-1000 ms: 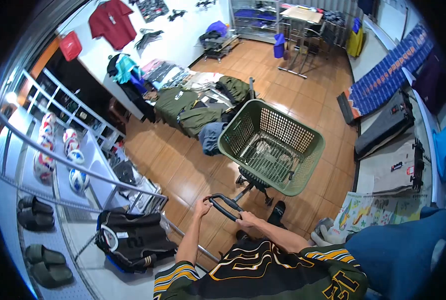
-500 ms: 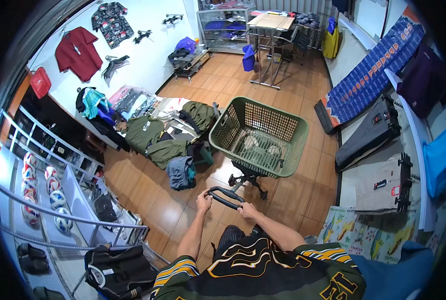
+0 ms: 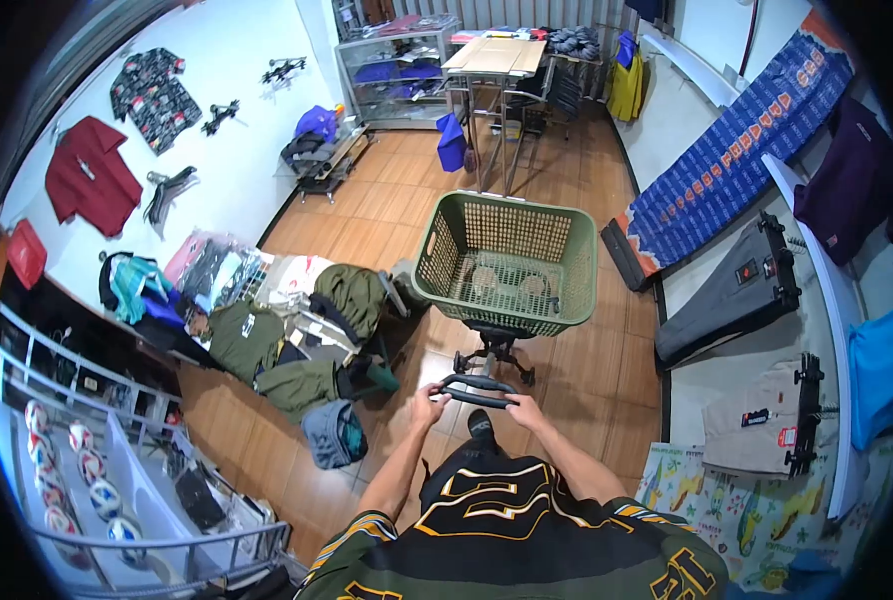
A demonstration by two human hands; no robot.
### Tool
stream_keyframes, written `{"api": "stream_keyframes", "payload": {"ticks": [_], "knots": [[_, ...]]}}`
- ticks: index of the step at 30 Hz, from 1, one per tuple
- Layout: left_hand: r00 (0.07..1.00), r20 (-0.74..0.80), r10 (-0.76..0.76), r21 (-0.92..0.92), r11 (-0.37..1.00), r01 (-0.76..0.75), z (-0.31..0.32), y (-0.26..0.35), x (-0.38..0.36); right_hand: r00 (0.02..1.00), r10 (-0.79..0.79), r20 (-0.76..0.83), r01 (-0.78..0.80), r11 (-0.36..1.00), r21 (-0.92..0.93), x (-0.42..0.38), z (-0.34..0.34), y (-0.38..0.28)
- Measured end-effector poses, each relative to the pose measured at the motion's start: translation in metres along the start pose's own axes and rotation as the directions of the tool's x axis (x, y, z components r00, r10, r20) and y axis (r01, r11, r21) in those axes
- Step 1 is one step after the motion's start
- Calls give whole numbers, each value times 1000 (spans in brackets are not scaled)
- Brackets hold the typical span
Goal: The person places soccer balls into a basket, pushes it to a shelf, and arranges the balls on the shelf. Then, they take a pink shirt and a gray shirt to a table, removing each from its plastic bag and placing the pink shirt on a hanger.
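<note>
Both my hands grip the black looped handle (image 3: 479,383) of a wheeled cart. My left hand (image 3: 428,407) is closed around its left end, and my right hand (image 3: 525,411) around its right end. Ahead of the handle, a green plastic basket (image 3: 507,312) with perforated walls rides on the cart's black wheeled base (image 3: 495,352). Nothing but small marks or shapes on its slatted bottom shows inside. One dark shoe (image 3: 480,425) of mine is on the floor just below the handle.
Olive garments (image 3: 297,385) cover a low table to the left, with a grey-blue garment (image 3: 334,433) hanging off its near corner. A tall wooden-topped table (image 3: 497,57) stands beyond the basket. Clothes racks and a blue banner (image 3: 732,160) line the right wall. Balls (image 3: 104,497) sit on a left shelf.
The cart handle has swung straighter in front of me, and the basket now faces more squarely ahead. My view has turned rightward and moved forward; both hands keep their hold.
</note>
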State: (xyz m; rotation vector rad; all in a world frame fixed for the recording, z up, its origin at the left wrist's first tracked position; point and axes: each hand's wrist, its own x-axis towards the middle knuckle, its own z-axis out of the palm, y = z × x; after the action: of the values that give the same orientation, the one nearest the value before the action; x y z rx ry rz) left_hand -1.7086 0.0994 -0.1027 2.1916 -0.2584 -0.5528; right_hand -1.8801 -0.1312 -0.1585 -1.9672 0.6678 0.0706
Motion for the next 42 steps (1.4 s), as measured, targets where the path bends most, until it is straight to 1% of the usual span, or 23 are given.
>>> {"api": "stream_keyframes", "payload": {"ticks": [1, 2, 3, 4, 5, 6, 9, 10, 11, 12, 13, 17, 20, 21, 24, 25, 27, 29, 32, 35, 38, 41, 42], "knots": [[1000, 19, 23, 47, 999, -24, 6, 11, 20, 988, 151, 9, -152, 986, 66, 15, -17, -6], [998, 39, 44, 92, 995, -48, 11, 22, 39, 986, 162, -51, -153, 976, 153, 32, -28, -15], [995, 84, 45, 132, 990, -56, 14, 38, 55, 978, 180, -106, -151, 960, 236, 53, -34, -5], [995, 88, 44, 136, 989, -56, 18, 52, 73, 966, 204, -156, -147, 937, 316, 67, -42, -3], [995, 95, 38, 143, 988, -52, 23, 63, 88, 960, 181, -212, -114, 949, 294, 83, -50, 0], [994, 102, 32, 149, 988, -47, 28, 75, 101, 955, 231, -186, -165, 935, 314, 95, -60, -5], [990, 131, 48, 163, 984, -69, 39, 115, 150, 908, 374, -188, -215, 802, 557, 145, -82, -24], [989, 140, 51, 178, 981, -76, 47, 118, 168, 895, 401, -194, -220, 776, 591, 164, -91, -32], [987, 122, 105, 193, 973, -127, 55, 121, 187, 882, 429, -195, -226, 748, 624, 183, -99, -39], [988, 118, 96, 190, 975, -117, 59, 130, 202, 869, 455, -195, -231, 720, 654, 204, -104, -40], [990, 111, 89, 187, 976, -109, 64, 140, 218, 883, 445, -152, -251, 719, 648, 229, -114, -39], [992, 61, 107, 128, 985, -114, 90, 169, 289, 881, 441, -170, -227, 711, 666, 314, -155, -42], [996, 18, 82, 91, 992, -83, 105, 201, 332, 818, 528, -228, -268, 702, 660, 384, -177, -37], [998, 6, 69, 74, 995, -69, 110, 213, 347, 843, 501, -199, -276, 718, 639, 402, -193, -48], [994, -64, 88, 100, 992, -82, 131, 229, 403, 839, 511, -186, -359, 778, 516, 471, -232, -62], [995, -75, 62, 76, 996, -57, 134, 235, 419, 849, 494, -185, -366, 804, 468, 491, -244, -66], [996, -85, 3, 19, 1000, -2, 143, 249, 448, 856, 493, -155, -378, 801, 464, 533, -260, -71], [995, -91, -43, -17, 999, 42, 149, 267, 482, 866, 476, -151, -368, 813, 450, 579, -274, -75], [992, -115, -42, -27, 999, 39, 150, 291, 529, 888, 452, -85, -384, 830, 404, 650, -294, -75], [992, -106, -64, -42, 997, 60, 148, 307, 581, 917, 381, -121, -322, 883, 342, 715, -307, -80], [997, -61, -56, -40, 998, 54, 138, 325, 634, 943, 310, -118, -266, 920, 289, 802, -303, -42], [998, -7, -65, -2, 998, 65, 125, 332, 690, 934, 354, -34, -320, 878, 355, 832, -327, -121], [998, 7, -65, 10, 998, 65, 120, 334, 710, 933, 358, -30, -327, 882, 340, 849, -328, -132]]}}
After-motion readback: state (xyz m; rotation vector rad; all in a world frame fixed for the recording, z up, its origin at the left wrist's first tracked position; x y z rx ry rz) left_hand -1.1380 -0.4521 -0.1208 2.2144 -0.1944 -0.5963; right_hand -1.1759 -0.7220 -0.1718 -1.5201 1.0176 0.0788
